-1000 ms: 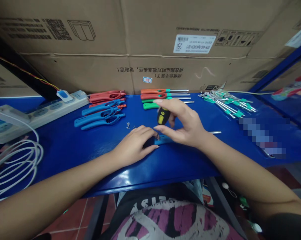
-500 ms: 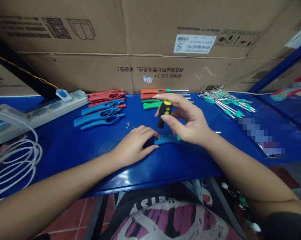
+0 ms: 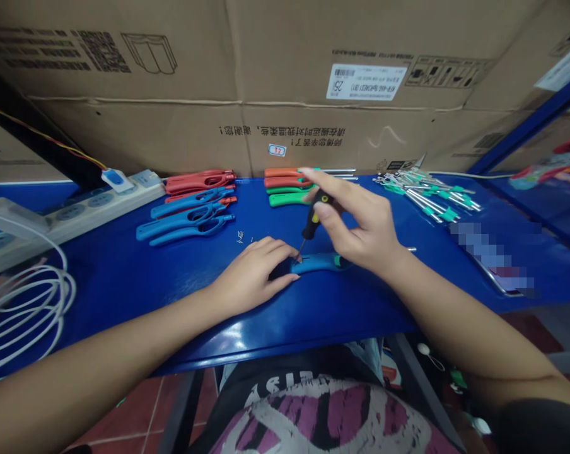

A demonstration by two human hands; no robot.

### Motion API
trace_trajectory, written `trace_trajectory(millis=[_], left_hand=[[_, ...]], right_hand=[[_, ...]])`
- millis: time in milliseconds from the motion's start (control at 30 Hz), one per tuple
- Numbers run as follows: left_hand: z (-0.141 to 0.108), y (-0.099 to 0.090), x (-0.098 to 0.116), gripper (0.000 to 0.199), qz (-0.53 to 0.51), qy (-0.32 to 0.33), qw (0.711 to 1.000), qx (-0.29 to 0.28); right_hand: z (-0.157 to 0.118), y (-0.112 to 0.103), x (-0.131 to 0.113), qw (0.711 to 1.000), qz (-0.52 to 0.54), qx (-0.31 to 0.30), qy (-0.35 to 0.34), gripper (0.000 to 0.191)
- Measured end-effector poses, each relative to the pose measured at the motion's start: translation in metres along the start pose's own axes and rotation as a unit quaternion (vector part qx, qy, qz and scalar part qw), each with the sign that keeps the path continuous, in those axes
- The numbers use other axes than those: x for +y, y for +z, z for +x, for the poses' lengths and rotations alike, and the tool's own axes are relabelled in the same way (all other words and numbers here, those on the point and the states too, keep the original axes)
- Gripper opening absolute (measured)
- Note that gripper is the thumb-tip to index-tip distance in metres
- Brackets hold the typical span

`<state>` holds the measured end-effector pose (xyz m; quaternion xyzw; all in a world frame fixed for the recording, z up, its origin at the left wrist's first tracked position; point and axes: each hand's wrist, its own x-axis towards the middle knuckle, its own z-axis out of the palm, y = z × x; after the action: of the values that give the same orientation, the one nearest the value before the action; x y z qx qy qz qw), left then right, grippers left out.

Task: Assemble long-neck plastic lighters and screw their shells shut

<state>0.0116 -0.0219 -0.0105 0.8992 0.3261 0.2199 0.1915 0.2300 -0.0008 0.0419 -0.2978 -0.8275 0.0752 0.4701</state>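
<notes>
My right hand (image 3: 363, 230) grips a screwdriver (image 3: 310, 227) with a black and yellow handle, tilted so its thin tip meets a blue long-neck lighter (image 3: 319, 262). That lighter lies flat on the table, its metal tube poking out to the right beyond my right hand. With thumb and fingers, my left hand (image 3: 259, 274) clasps the lighter's left end and hides it. Small screws (image 3: 240, 237) lie just behind my left hand. Whether a screw sits under the tip is too small to tell.
Blue lighter shells (image 3: 185, 222) and red ones (image 3: 200, 181) lie back left. Orange and green lighters (image 3: 285, 199) lie behind my hands. Metal tubes with green parts (image 3: 424, 195) are piled at right, near a blurred phone-like object (image 3: 495, 258). A power strip (image 3: 84, 211) and coiled white cable (image 3: 27, 315) occupy the left.
The screwdriver handle has tipped a little to the right, and my right hand's fingers have shifted around it. My left hand keeps its place on the lighter.
</notes>
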Motion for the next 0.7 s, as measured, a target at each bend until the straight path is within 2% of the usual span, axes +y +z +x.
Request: trace_trajectory(millis=[100, 267, 433, 600, 700], left_hand=[[-0.0008, 0.0004, -0.0009, 0.018, 0.0, 0.001, 1.0, -0.001], [-0.0014, 0.0012, -0.0018, 0.019, 0.002, 0.0, 1.0, 0.0], [-0.001, 0.001, -0.0016, 0.019, 0.007, 0.001, 1.0, -0.003], [-0.0021, 0.0008, -0.002, 0.021, 0.006, 0.005, 1.0, 0.0], [-0.002, 0.0008, -0.0022, 0.023, 0.007, 0.003, 1.0, -0.002]], right_hand=[[-0.0007, 0.0004, 0.001, 0.997, 0.049, -0.051, 0.031, 0.044], [-0.0019, 0.0017, 0.0004, 0.999, 0.024, 0.024, -0.042, 0.039], [-0.0032, 0.0053, -0.0035, 0.996, 0.073, -0.037, 0.02, 0.039], [-0.0039, 0.008, 0.0017, 0.998, 0.01, 0.045, -0.043, 0.031], [-0.0021, 0.0079, 0.0026, 0.999, 0.047, 0.007, -0.016, 0.037]])
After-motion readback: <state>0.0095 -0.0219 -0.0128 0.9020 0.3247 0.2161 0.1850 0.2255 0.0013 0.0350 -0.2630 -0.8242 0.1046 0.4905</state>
